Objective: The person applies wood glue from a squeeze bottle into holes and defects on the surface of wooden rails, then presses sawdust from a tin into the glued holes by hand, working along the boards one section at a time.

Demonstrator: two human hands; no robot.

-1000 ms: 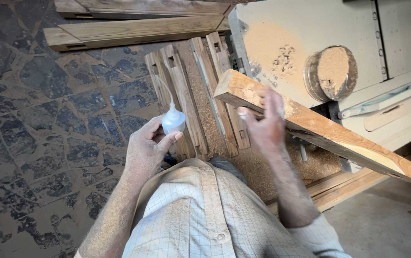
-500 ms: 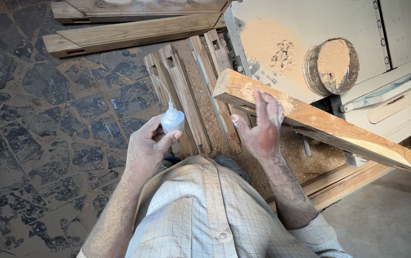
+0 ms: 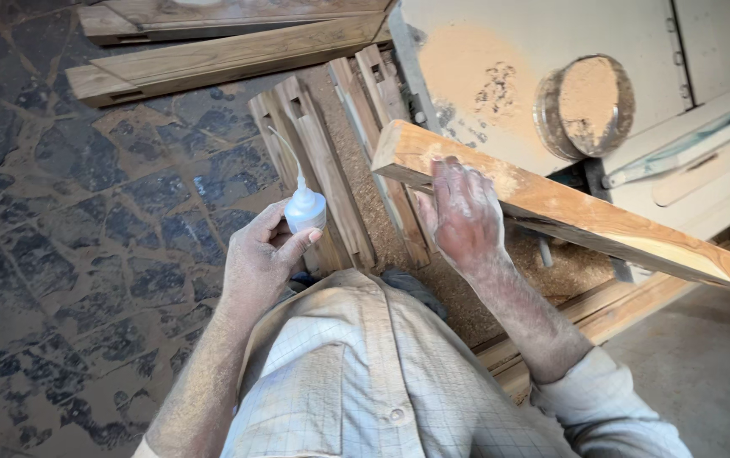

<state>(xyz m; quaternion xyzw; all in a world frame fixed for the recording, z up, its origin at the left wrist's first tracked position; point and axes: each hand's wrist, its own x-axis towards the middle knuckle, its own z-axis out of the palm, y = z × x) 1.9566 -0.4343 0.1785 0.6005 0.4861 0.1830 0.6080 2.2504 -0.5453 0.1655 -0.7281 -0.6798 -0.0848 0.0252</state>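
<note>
A person's left hand (image 3: 261, 259) is gripping a small white squeeze bottle (image 3: 304, 206), fingers curled closed around it, its thin nozzle pointing up, just left of a long wooden beam (image 3: 568, 216). The right hand (image 3: 465, 216) is resting on the beam's near end, fingers spread flat. Slotted wooden pieces (image 3: 323, 161) are lying below the beam.

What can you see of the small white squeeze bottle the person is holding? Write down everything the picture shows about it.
The squeeze bottle is small, rounded and white, plastic by the look of it, with a long, thin, slightly curved nozzle rising from its top toward the upper left. It sits roughly upright in the left hand, whose thumb and fingers wrap around its lower body and hide its base. It is held above the dark stone floor, just left of the upright wooden pieces. Its contents cannot be seen.
</note>
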